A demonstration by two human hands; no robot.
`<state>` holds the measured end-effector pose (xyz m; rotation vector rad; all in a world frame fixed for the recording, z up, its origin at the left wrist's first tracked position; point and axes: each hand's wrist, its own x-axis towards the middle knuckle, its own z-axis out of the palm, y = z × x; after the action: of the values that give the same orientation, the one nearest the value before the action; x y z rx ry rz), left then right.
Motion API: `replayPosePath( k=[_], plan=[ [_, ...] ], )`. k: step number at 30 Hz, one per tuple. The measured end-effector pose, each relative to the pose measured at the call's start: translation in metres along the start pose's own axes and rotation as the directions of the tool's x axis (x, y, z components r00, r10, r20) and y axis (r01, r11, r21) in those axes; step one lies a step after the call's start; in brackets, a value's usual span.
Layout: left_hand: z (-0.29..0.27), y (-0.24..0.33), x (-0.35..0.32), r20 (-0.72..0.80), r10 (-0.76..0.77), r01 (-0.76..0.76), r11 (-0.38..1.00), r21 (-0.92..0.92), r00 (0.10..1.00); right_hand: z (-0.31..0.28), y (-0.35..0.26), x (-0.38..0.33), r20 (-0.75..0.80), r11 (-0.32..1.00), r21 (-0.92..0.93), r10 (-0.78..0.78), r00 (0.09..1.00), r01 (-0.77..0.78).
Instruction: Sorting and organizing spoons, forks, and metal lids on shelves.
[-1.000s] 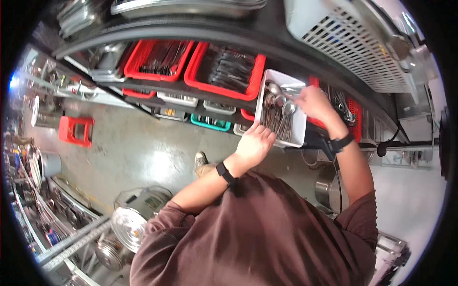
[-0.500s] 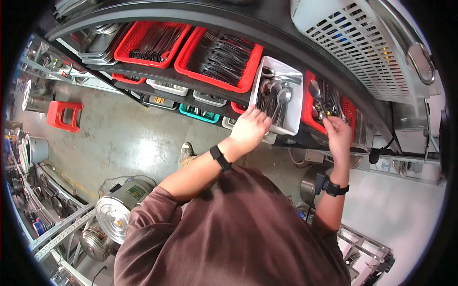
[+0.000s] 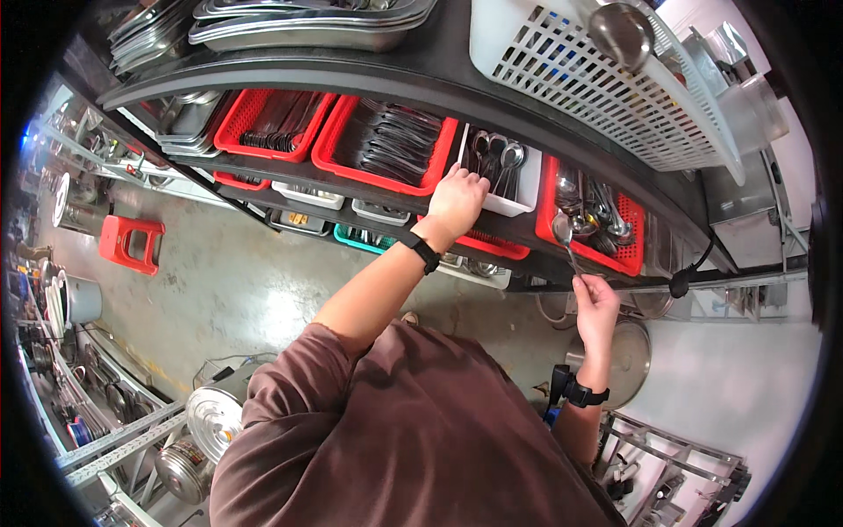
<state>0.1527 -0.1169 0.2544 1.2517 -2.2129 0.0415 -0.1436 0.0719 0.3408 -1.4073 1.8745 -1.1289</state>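
Observation:
My right hand (image 3: 595, 303) pinches the thin handle of a metal spoon (image 3: 562, 230), its bowl pointing away at the front rim of the right red basket (image 3: 633, 260). Metal spoons and ladles (image 3: 590, 211) lie jumbled in that basket. My left hand (image 3: 461, 204) is closed over the near left corner of a white bin (image 3: 511, 207); my fingers partly hide that rim. Inside the bin stand several ladle-like spoons (image 3: 512, 158), handles toward me. The far end of the bin lies hidden under the upper shelf.
Two more red baskets of dark cutlery (image 3: 386, 186) share the shelf (image 3: 351, 173). Overhead, the upper shelf's edge (image 3: 421, 98) carries a white slotted basket (image 3: 606, 114) and metal trays (image 3: 307, 33). Lower bins sit beneath. A red stool (image 3: 132, 244) stands on the floor at left.
The white bin has slid deeper into the shelf, with my left hand still at its corner. My right hand has drawn the spoon back toward me from over the red basket. The view has shifted.

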Motion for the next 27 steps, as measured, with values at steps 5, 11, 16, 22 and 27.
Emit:
replayPosePath(
  k=[5, 11, 16, 22, 27],
  plan=[
    [-0.009, 0.01, -0.007, 0.132, -0.016, 0.005, 0.996, 0.084, 0.991, 0.004, 0.005, -0.014, 0.054, 0.996, 0.035, 0.076, 0.996, -0.078],
    [-0.036, 0.015, -0.1, 0.063, 0.148, -0.146, 0.988, -0.041, 0.987, 0.015, 0.006, -0.021, 0.312, 0.998, 0.057, -0.01, 0.95, -0.008],
    [-0.028, -0.047, -0.201, 0.498, -0.179, 0.338, 0.908, -0.249, 0.848, 0.064, 0.012, -0.024, 0.452, 0.998, -0.032, -0.031, 0.891, 0.051],
    [0.028, -0.151, -0.25, 0.679, -0.669, 0.883, -0.069, -0.464, 0.304, 0.123, -0.009, -0.061, 0.484, 0.982, -0.182, 0.051, 0.873, 0.043],
    [0.056, -0.19, -0.243, 0.893, -0.418, 0.855, -0.388, -0.344, 0.17, 0.156, -0.031, -0.108, 0.417, 0.985, -0.149, 0.139, 0.898, -0.083]
  ],
)
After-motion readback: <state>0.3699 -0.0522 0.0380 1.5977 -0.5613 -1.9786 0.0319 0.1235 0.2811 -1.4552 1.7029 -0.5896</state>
